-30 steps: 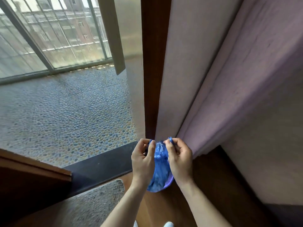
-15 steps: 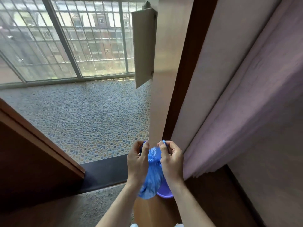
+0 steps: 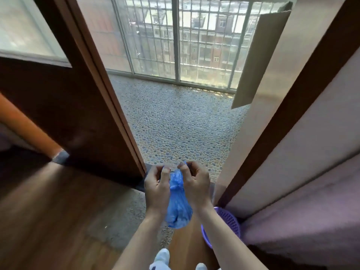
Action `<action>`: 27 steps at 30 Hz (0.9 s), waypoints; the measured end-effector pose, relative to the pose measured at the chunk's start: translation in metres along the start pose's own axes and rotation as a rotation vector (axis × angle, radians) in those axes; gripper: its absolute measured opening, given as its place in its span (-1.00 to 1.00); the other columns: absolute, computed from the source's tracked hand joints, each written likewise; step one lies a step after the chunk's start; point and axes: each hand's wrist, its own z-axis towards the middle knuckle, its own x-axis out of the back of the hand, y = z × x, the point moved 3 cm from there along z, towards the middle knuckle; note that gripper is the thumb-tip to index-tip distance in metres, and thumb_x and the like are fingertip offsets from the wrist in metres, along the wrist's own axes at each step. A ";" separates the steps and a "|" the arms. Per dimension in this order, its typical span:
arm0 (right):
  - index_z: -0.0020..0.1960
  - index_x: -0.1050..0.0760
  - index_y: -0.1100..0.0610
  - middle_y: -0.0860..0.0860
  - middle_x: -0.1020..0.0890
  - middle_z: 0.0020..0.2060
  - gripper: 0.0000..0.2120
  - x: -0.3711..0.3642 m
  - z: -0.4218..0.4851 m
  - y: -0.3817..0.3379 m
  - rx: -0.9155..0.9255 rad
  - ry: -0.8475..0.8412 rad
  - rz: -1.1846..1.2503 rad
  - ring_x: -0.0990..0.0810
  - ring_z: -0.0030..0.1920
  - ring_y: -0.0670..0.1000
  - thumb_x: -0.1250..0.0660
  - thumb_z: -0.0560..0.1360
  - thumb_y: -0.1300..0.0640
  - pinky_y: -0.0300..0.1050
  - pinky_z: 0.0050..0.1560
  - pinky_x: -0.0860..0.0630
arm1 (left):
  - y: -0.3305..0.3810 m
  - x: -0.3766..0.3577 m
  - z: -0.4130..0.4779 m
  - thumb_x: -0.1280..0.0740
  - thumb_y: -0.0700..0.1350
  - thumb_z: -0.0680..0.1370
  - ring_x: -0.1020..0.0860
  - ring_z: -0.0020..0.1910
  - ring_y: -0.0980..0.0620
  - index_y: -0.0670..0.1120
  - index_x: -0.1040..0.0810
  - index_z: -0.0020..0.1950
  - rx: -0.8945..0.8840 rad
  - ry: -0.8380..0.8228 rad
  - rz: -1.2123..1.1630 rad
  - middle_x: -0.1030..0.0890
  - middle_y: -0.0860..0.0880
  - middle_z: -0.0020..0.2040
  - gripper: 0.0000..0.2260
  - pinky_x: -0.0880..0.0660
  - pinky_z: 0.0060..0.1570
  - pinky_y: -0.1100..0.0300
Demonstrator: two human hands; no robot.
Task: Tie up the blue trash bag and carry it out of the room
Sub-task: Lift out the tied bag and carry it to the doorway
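Observation:
The blue trash bag [image 3: 177, 207] hangs between my two hands in front of the doorway, small and bunched, with a twist near its top. My left hand [image 3: 157, 187] pinches one upper flap of the bag. My right hand [image 3: 195, 185] pinches the other flap, a little higher. The bag's bottom hangs free above the floor, over the threshold area.
An open brown door [image 3: 83, 106] stands at the left. Beyond the dark threshold [image 3: 144, 185] lies a pebble-tiled balcony floor [image 3: 179, 123] with barred windows [image 3: 194, 39]. A purple mesh bin [image 3: 229, 225] sits by my right forearm, against a mauve curtain [image 3: 303, 207]. My feet show at the bottom edge.
The view has swung left, bringing the open door and the whole doorway into sight. My hands still hold the bag's flaps, now slightly further apart.

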 end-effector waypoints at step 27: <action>-0.27 -0.58 0.08 -0.09 -0.41 -0.50 -0.78 -0.284 -0.291 -0.053 -0.011 -1.019 0.073 -0.34 -0.42 -0.04 -0.32 0.53 0.05 -0.06 -0.38 -0.29 | -0.003 0.402 -0.194 -0.29 -0.12 0.59 -0.33 -0.46 0.11 -0.21 -0.47 -0.24 0.013 1.056 0.006 -0.41 0.09 -0.49 -0.75 -0.27 -0.38 0.15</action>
